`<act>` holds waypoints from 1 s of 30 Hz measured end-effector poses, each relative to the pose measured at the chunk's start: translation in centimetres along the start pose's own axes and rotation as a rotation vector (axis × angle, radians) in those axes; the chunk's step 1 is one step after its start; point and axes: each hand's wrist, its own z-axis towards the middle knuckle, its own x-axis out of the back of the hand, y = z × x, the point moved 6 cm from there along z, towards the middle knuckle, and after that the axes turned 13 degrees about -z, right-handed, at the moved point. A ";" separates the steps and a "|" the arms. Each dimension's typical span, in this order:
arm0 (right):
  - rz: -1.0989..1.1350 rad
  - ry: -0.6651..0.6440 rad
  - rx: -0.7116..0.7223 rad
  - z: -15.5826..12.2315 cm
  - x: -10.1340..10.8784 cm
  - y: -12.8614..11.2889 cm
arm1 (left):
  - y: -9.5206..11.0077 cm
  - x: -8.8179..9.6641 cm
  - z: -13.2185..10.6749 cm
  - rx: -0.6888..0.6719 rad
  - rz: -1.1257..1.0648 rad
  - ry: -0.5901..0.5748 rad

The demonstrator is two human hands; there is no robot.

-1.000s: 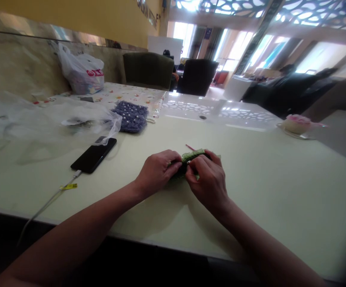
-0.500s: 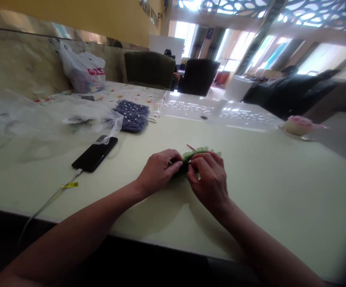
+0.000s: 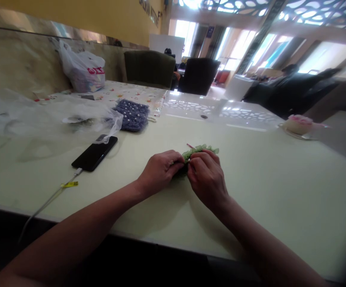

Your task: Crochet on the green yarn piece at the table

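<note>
Most of the green cloth (image 3: 200,149) is hidden by two hands: the left hand (image 3: 160,169) and the right hand (image 3: 208,175) both pinch it, above the middle of the worktop (image 3: 280,199). One small white dot (image 3: 188,160) at the right fingertips is hard to make out. One red stick (image 3: 189,146) shows partly behind. The gap between right thumb and fingers, visible half a second ago, is now closed.

Open tabletop (image 3: 274,187) right of the hands (image 3: 207,173); to their left, phone (image 3: 95,154) and clear plastic (image 3: 41,115) in the way.
</note>
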 end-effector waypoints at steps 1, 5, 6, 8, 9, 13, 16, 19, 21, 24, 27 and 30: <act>0.007 0.007 0.006 0.0 0.0 0.0 | 0.0 0.1 0.0 0.002 -0.011 0.005; -0.010 0.026 0.018 -0.1 0.0 0.1 | 0.0 0.3 0.1 0.009 -0.033 0.026; -0.012 0.030 0.023 -0.1 0.1 0.0 | 0.0 0.4 0.1 0.006 -0.036 0.028; 0.006 0.039 0.033 -0.1 0.2 0.1 | 0.2 0.3 0.0 -0.017 -0.048 0.030; 0.026 0.041 0.036 -0.1 0.2 0.3 | 0.3 0.3 0.0 -0.031 -0.057 0.026; 0.142 -0.008 0.044 -0.1 0.0 1.4 | 0.4 0.2 0.0 -0.054 -0.073 -0.007; 0.126 -0.006 0.075 0.1 0.3 2.2 | 0.5 0.5 0.1 -0.075 -0.042 -0.010; -0.042 0.049 0.103 0.5 1.0 2.4 | 0.8 0.7 0.2 -0.152 0.060 -0.001; -0.099 0.041 0.119 0.7 1.2 2.4 | 1.3 0.8 0.1 -0.250 0.128 0.009; -0.069 -0.008 0.157 0.7 1.0 2.3 | 2.0 0.8 0.0 -0.373 0.198 0.009; -0.049 -0.010 0.182 0.6 0.8 2.1 | 2.0 0.9 0.1 -0.353 0.244 0.023; -0.042 0.020 0.182 0.4 0.9 1.7 | 1.6 0.9 0.2 -0.281 0.267 0.011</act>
